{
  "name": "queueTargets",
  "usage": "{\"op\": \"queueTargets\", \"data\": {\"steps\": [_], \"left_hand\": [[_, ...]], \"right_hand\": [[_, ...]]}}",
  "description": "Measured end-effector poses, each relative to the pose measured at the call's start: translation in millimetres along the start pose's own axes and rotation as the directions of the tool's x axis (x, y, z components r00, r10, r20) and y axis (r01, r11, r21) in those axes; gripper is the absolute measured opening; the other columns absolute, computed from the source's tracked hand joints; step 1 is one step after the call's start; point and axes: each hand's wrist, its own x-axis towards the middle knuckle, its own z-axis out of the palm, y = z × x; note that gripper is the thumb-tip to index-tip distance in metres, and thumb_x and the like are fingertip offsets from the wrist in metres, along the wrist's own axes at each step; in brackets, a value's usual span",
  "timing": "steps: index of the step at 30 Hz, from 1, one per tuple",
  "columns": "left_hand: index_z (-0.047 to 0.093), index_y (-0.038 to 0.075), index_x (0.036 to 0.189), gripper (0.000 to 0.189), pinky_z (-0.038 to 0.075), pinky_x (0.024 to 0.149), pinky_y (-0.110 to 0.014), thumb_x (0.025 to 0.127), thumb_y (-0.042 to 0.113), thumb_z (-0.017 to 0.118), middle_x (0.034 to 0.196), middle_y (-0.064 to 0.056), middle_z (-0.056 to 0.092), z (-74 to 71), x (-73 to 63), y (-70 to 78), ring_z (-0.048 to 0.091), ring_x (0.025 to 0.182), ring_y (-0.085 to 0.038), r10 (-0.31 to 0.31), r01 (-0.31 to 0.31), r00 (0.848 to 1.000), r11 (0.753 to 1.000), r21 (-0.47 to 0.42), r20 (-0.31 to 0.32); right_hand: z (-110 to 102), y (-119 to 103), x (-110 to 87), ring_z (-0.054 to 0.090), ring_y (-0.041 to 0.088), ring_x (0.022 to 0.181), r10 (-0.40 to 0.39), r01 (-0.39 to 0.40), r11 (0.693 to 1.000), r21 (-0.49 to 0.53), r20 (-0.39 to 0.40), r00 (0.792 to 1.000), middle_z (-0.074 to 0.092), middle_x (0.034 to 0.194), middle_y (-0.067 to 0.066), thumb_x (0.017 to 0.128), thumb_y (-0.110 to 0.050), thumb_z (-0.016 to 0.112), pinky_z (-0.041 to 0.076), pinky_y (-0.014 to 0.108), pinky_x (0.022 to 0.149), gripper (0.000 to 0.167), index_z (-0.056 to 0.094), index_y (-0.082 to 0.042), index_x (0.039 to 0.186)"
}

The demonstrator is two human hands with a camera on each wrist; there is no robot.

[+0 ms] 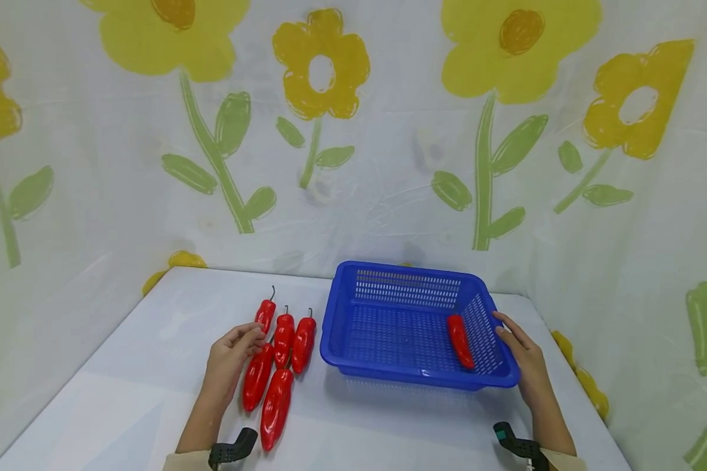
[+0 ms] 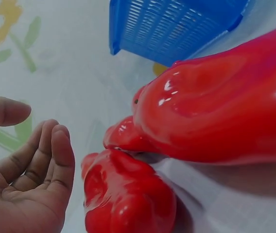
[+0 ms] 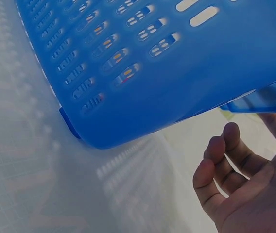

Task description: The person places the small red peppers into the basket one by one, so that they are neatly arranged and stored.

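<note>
Several glossy red chili peppers (image 1: pixel 277 409) lie grouped on the table in the head view, left of the blue plastic basket (image 1: pixel 400 375). My left hand (image 1: pixel 230 360) hovers over the upper left of the group, its fingertips overlapping a pepper at the back. In the left wrist view nothing sits between its thumb and bent fingers, and a large pepper (image 2: pixel 220 107) fills the right side. With index finger and thumb at the rim, my right hand (image 1: pixel 530 366) holds the basket's right side; its other fingers curl loosely below. One red pepper (image 1: pixel 460 341) lies inside the basket, toward the right.
The white table (image 1: pixel 135 366) reaches back to a hanging white cloth (image 1: pixel 383 170) printed with yellow flowers. That cloth also hangs along both sides. Each wrist carries a black strap mount, such as the left wrist mount (image 1: pixel 234 449).
</note>
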Motion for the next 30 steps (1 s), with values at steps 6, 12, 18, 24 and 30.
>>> {"op": "queueTargets", "data": {"steps": [6,12,18,24,30], "left_hand": [[0.06,-0.001,0.129,0.042,0.054,0.086,-0.022,0.1,0.03,0.062,0.119,-0.02,0.066,-4.5,-2.8,1.7,0.066,0.097,-0.018,-0.008,0.008,1.0,1.0,-0.004,-0.013],[0.059,-0.002,0.13,0.045,0.054,0.087,-0.023,0.1,0.031,0.063,0.119,-0.021,0.066,-7.8,-4.6,-2.0,0.065,0.096,-0.015,-0.006,0.006,1.0,1.0,-0.007,0.0],[0.06,-0.002,0.129,0.043,0.055,0.085,-0.023,0.1,0.03,0.063,0.118,-0.021,0.066,-7.1,-6.0,-2.5,0.065,0.096,-0.018,0.009,-0.01,1.0,1.0,-0.009,-0.006],[0.061,0.0,0.129,0.043,0.054,0.084,-0.021,0.099,0.03,0.064,0.118,-0.019,0.066,-8.0,-9.4,-2.1,0.065,0.095,-0.017,-0.012,0.013,1.0,1.0,0.012,-0.021],[0.062,0.002,0.129,0.041,0.055,0.083,-0.021,0.099,0.03,0.065,0.118,-0.016,0.066,-10.0,-10.6,-7.6,0.065,0.096,-0.017,-0.029,0.031,0.999,0.999,0.037,-0.039]], "right_hand": [[1,1,2.1,0.035,0.039,0.141,0.02,-0.02,1.0,0.019,0.01,1.0,0.022,0.164,0.01,0.1,-0.058,0.048,0.054,0.018,0.081,0.062,0.035,-0.035,0.156],[1,2,0.9,0.034,0.04,0.142,0.02,-0.02,1.0,-0.006,0.003,1.0,0.022,0.164,0.01,0.097,-0.062,0.049,0.054,0.026,0.087,0.065,0.035,-0.036,0.155],[-1,-1,-1.2,0.035,0.042,0.14,0.015,-0.015,1.0,0.004,0.001,1.0,0.021,0.164,0.011,0.097,-0.063,0.049,0.057,0.027,0.084,0.066,0.035,-0.036,0.156],[0,-3,-0.9,0.032,0.043,0.142,0.015,-0.015,1.0,-0.002,0.004,1.0,0.019,0.165,0.01,0.099,-0.06,0.048,0.052,0.035,0.092,0.064,0.034,-0.036,0.156],[1,-2,-1.2,0.035,0.043,0.14,0.029,-0.03,1.0,0.006,0.004,1.0,0.019,0.165,0.012,0.098,-0.062,0.048,0.057,0.026,0.081,0.065,0.033,-0.036,0.156]]}}
